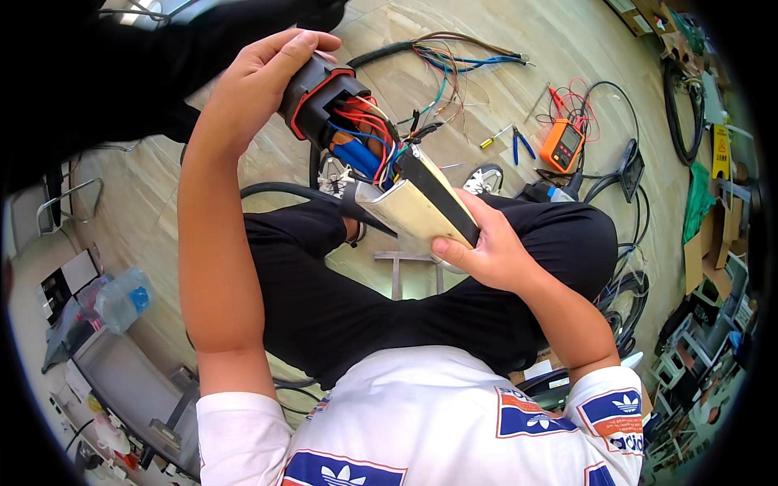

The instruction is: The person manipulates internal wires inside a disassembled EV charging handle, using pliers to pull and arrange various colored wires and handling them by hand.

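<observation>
My left hand [263, 85] is wrapped round a black plug head [320, 93] with a red seal line. From its open end run red, white and blue wires [377, 130], with thick blue and orange-brown conductors among them. The wires lead into a cream handle shell [405, 206] with a black strip along one side. My right hand [490, 247] grips this shell near its lower end, thumb on top. Plug head and shell are tilted and held above my knees, joined by the wires. A thick black cable [284, 190] passes behind the shell.
On the floor ahead lie a stripped cable end with loose wires [454, 61], a yellow screwdriver [496, 137], blue-handled pliers [523, 144] and an orange multimeter [562, 144] with leads. Black cables [632, 300] coil at my right. A large clear bottle [121, 300] is at left.
</observation>
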Demonstrator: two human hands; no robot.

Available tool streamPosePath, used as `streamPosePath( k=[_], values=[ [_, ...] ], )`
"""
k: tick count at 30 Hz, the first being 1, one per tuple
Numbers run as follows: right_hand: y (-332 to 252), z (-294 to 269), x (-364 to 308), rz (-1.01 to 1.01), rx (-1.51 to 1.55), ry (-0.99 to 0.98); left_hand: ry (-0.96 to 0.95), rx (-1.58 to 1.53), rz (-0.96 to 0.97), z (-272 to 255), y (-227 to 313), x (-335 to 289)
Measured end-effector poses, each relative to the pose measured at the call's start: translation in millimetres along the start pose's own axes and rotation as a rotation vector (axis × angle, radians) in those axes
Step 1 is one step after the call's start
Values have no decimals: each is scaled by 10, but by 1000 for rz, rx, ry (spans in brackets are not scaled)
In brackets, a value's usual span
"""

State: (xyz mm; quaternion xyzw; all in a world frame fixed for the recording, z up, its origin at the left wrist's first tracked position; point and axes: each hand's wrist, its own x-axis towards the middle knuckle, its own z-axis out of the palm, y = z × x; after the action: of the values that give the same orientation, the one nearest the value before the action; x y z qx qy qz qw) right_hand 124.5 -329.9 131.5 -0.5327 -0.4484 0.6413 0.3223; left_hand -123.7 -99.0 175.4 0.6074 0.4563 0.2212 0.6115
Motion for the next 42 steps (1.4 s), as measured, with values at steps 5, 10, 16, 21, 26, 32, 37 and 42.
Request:
streamPosePath(
  k=[5, 10, 16, 21, 26, 32, 37, 42],
  values=[
    [-29, 23, 43, -6, -35, 19, 215, 264, 467, -24, 123, -103],
    [-56, 0, 57, 1, -68, 31, 28, 835, 804, 224, 485, -482],
    [-23, -3, 53, -20, -47, 67, 121, 1080, 632, 576, 361, -683],
    [38, -31, 39, -64, -50, 47, 91, 998, 622, 487, 288, -659],
    [21, -19, 61, -70, 28, 27, -51, 958, 648, 312, 352, -577],
    [33, -28, 63, -59, 19, 24, -115, 934, 608, 265, 325, -583],
    [20, -38, 91, -24, 26, 15, -205, 843, 597, 154, 376, -588],
    [13, -23, 95, -26, 24, 35, -253, 821, 592, 92, 378, -568]
  ],
)
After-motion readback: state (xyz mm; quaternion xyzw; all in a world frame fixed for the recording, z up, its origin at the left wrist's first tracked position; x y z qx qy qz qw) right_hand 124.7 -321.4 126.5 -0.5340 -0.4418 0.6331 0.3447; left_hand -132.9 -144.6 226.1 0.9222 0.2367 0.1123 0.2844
